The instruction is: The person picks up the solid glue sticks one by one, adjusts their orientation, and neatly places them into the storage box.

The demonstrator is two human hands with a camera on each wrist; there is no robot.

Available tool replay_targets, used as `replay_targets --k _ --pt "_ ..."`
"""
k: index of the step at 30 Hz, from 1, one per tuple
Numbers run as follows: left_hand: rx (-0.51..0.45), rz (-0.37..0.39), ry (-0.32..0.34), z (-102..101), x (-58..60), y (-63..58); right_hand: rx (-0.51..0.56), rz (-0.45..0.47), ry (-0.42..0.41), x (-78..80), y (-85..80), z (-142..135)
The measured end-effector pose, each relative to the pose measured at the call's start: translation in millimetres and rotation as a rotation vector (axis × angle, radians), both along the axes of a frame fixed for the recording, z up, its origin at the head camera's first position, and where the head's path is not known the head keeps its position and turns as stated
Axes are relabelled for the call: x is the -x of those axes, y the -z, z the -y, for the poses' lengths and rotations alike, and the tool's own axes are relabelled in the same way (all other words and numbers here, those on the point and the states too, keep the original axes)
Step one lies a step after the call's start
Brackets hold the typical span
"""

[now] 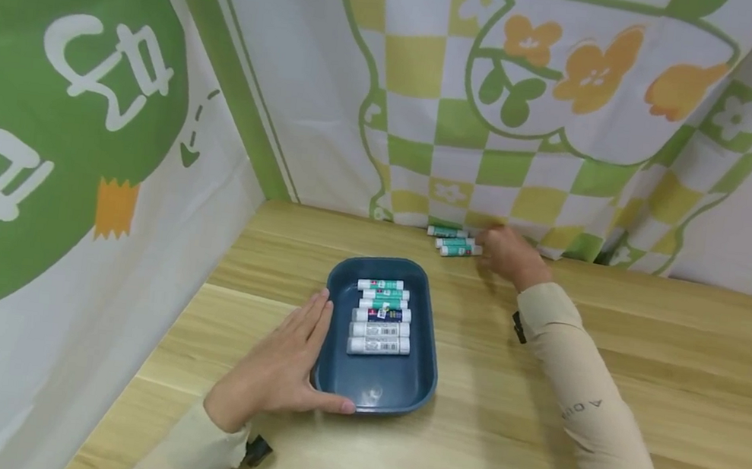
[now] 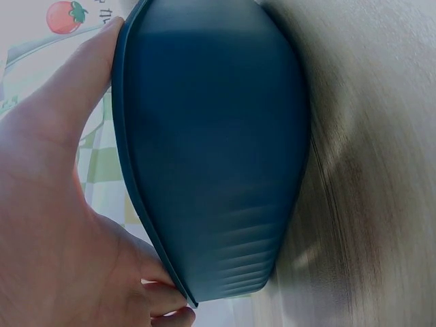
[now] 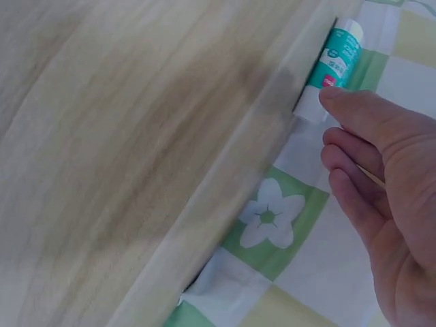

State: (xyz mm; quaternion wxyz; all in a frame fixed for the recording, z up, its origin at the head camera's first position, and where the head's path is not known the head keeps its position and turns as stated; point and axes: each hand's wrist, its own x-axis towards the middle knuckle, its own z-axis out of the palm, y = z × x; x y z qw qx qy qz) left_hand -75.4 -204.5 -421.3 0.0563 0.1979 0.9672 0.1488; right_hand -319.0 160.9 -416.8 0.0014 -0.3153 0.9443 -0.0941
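Observation:
Near the back edge of the table, my right hand [image 1: 510, 256] has its curled fingers at the end of a green-and-white glue stick [image 1: 460, 251]. In the right wrist view, fingers [image 3: 361, 109] pinch the white end of that glue stick [image 3: 334, 71]. Two similar glue sticks [image 1: 448, 233] lie just behind it. My left hand [image 1: 283, 358] rests against the dark blue tray [image 1: 370, 387], its fingers straight along the left rim and its thumb on the near rim. Inside the tray, several glue sticks [image 1: 380, 330] lie in a column, some green, one navy, two white-labelled.
A patterned curtain [image 1: 454, 143] hangs behind the table's back edge. On the left stands a white and green cloth wall [image 1: 196, 246]. The wooden tabletop [image 1: 679, 358] extends to the right of the tray.

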Motion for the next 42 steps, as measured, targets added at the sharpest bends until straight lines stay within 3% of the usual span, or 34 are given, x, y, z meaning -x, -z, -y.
replay_targets --k 8,13,22,34,42 --pt "0.002 0.015 0.001 -3.8 -2.0 1.4 -0.025 -0.080 0.008 3.4 15.6 0.6" --pt "0.006 0.021 0.005 -5.6 -2.5 2.7 -0.017 -0.072 0.039 1.8 25.0 -2.4" --pt "0.003 0.030 0.003 -7.2 -3.4 2.5 0.016 -0.001 0.088 -5.5 27.4 -3.3" --pt "0.001 0.002 0.005 -4.8 -4.0 -2.9 0.033 0.014 0.001 -14.8 11.7 -3.5" --pt "0.077 -0.122 0.068 3.0 6.3 -26.1 -0.007 -0.015 -0.043 -30.0 -15.2 0.6"
